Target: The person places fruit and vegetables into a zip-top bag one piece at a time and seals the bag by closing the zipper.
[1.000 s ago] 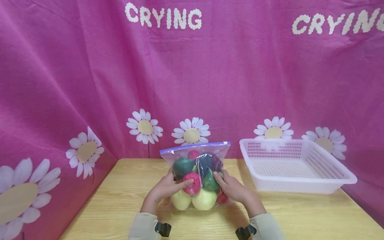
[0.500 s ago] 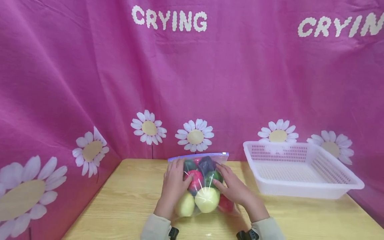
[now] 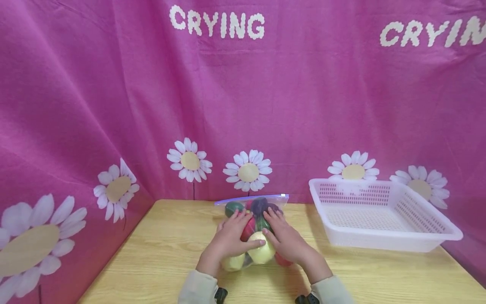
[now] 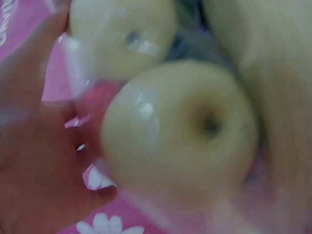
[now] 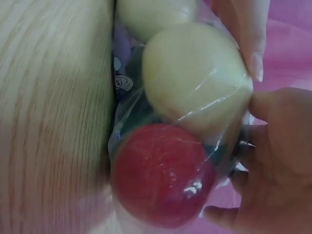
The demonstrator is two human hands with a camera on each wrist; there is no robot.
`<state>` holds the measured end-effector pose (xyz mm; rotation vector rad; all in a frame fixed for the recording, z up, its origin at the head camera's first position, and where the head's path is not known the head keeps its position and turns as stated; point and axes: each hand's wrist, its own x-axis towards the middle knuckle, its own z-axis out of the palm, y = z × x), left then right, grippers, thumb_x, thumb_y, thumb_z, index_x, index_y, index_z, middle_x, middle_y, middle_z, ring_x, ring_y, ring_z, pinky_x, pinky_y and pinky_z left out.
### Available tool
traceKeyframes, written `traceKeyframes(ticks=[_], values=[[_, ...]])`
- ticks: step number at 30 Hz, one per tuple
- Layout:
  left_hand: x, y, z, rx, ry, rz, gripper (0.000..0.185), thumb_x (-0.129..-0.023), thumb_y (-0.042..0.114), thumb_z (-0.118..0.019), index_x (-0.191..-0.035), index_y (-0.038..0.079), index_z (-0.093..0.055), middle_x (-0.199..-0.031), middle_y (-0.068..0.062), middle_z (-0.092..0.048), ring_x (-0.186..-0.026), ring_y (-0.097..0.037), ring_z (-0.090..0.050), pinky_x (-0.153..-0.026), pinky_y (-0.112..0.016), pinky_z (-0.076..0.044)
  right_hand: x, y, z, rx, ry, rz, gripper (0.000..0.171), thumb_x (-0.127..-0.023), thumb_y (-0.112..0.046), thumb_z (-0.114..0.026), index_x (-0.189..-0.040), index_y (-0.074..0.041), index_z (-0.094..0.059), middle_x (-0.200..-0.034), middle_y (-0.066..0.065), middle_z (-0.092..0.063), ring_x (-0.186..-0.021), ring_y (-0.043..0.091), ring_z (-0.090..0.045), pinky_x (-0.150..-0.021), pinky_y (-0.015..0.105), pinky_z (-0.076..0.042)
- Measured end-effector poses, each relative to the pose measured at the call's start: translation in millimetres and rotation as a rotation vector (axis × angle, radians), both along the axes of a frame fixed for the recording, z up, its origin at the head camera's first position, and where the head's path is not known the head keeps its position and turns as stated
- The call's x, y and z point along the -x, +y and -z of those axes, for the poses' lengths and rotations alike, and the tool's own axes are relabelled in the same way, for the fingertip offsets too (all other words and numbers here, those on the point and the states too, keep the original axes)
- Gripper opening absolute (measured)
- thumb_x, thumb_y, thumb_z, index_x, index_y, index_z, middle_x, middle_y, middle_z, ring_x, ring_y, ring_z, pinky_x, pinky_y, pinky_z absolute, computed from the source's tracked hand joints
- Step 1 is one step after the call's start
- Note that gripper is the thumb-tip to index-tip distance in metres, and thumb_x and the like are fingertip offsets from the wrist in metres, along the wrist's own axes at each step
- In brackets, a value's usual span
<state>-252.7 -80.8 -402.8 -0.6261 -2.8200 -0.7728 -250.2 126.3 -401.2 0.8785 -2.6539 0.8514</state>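
Observation:
A clear zip bag [image 3: 224,200] with a blue slider strip lies on the table, filled with several round toy fruits and vegetables. Inside are pale yellow apple-like pieces [image 3: 261,253], a red ball-shaped one [image 5: 163,175], a dark green one [image 3: 233,207] and dark purple ones [image 3: 260,206]. My left hand [image 3: 230,237] rests on the bag's left side, fingers extended and thumb across a yellow piece. On the right side, my right hand [image 3: 287,239] lies with extended fingers over the contents. In the right wrist view, the transparent film wraps closely over the red and yellow pieces.
To the right on the wooden table [image 3: 152,249] stands a white perforated plastic basket [image 3: 379,238]. A pink cloth with daisies [image 3: 248,172] hangs behind the table and along its left side.
The bag has gone from tilted up between both gripping hands to lying flat. Both hands have shifted from its sides onto its top, the left hand most recently moving nearer the middle.

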Motion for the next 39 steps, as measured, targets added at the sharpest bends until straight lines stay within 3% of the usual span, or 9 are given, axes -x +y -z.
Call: traceKeyframes(ticks=[4, 6, 11, 16, 20, 23, 29, 34, 39], values=[[-2.6, 5, 5.5, 0.04, -0.012, -0.002, 0.122, -0.075, 0.076, -0.071, -0.164, 0.017, -0.013, -0.171, -0.009, 0.005, -0.155, -0.036, 0.004, -0.117, -0.072, -0.008, -0.2, -1, 2.7, -0.051, 0.0, 0.062, 0.057, -0.109, -0.031, -0.044, -0.154, 0.004, -0.037, -0.162, 0.025, -0.028, -0.148, 0.051, -0.022, -0.106, 0.078, -0.029], [-4.3, 7, 6.5, 0.067, 0.001, 0.006, 0.128, -0.072, 0.075, -0.075, -0.165, 0.017, -0.009, -0.17, -0.007, 0.011, -0.155, -0.036, 0.009, -0.118, -0.071, -0.004, -2.0, 0, 1.9, -0.081, -0.036, 0.117, 0.059, -0.108, -0.033, -0.046, -0.156, -0.001, -0.034, -0.165, 0.02, -0.026, -0.149, 0.05, -0.021, -0.104, 0.081, -0.027], [-9.3, 11, 5.6, 0.131, 0.016, 0.074, 0.128, -0.071, 0.071, -0.079, -0.164, 0.012, -0.014, -0.17, -0.009, 0.008, -0.154, -0.038, 0.012, -0.116, -0.073, -0.005, -4.4, -1, 6.0, -0.191, -0.022, 0.245, 0.063, -0.103, -0.023, -0.057, -0.157, -0.004, -0.033, -0.166, 0.016, -0.025, -0.148, 0.051, -0.024, -0.102, 0.081, -0.029], [-10.7, 11, 3.4, 0.123, 0.009, 0.088, 0.12, -0.073, 0.066, -0.08, -0.162, 0.012, -0.023, -0.171, -0.01, -0.006, -0.155, -0.039, 0.006, -0.117, -0.072, -0.006, -0.3, -5, 16.0, -0.272, 0.061, 0.293, 0.066, -0.099, -0.019, -0.062, -0.155, 0.001, -0.033, -0.163, 0.02, -0.027, -0.143, 0.049, -0.034, -0.099, 0.078, -0.037], [-9.9, 9, 2.7, 0.094, -0.01, 0.078, 0.114, -0.074, 0.062, -0.082, -0.161, 0.013, -0.027, -0.17, -0.01, -0.013, -0.155, -0.038, 0.002, -0.119, -0.069, -0.006, 4.4, -2, 19.2, -0.237, 0.132, 0.256, 0.065, -0.095, -0.021, -0.068, -0.149, 0.003, -0.041, -0.156, 0.023, -0.038, -0.139, 0.045, -0.043, -0.097, 0.073, -0.043], [-9.5, 8, 3.2, 0.072, -0.02, 0.068, 0.112, -0.075, 0.061, -0.083, -0.161, 0.014, -0.029, -0.169, -0.012, -0.014, -0.156, -0.037, -0.001, -0.121, -0.066, -0.009, 4.3, 4, 14.8, -0.154, 0.147, 0.175, 0.063, -0.091, -0.021, -0.074, -0.142, 0.005, -0.047, -0.147, 0.024, -0.046, -0.133, 0.044, -0.048, -0.091, 0.071, -0.047], [-7.4, 2, 6.0, 0.052, 0.014, -0.007, 0.116, -0.072, 0.063, -0.083, -0.161, 0.013, -0.029, -0.167, -0.017, -0.019, -0.154, -0.039, -0.014, -0.112, -0.072, -0.027, -2.6, 13, 0.4, -0.055, -0.013, -0.005, 0.066, -0.095, -0.027, -0.071, -0.148, 0.0, -0.044, -0.157, 0.031, -0.029, -0.13, 0.052, -0.049, -0.091, 0.073, -0.046], [-6.8, 4, 10.6, 0.031, -0.004, -0.003, 0.127, -0.069, 0.068, -0.082, -0.164, 0.013, -0.017, -0.169, -0.021, -0.003, -0.153, -0.046, -0.005, -0.11, -0.076, -0.024, -6.3, 16, -9.5, -0.035, -0.059, 0.008, 0.057, -0.094, -0.024, -0.073, -0.144, -0.009, -0.052, -0.156, 0.036, -0.027, -0.127, 0.059, -0.048, -0.092, 0.076, -0.043], [-10.5, 9, 17.4, 0.132, 0.006, 0.036, 0.135, -0.064, 0.067, -0.085, -0.164, 0.013, -0.014, -0.167, -0.026, 0.012, -0.15, -0.053, 0.008, -0.115, -0.074, -0.013, -7.0, 18, -9.5, -0.063, -0.093, 0.0, 0.063, -0.091, -0.026, -0.076, -0.147, -0.013, -0.05, -0.16, 0.028, -0.029, -0.135, 0.055, -0.042, -0.093, 0.078, -0.041]])
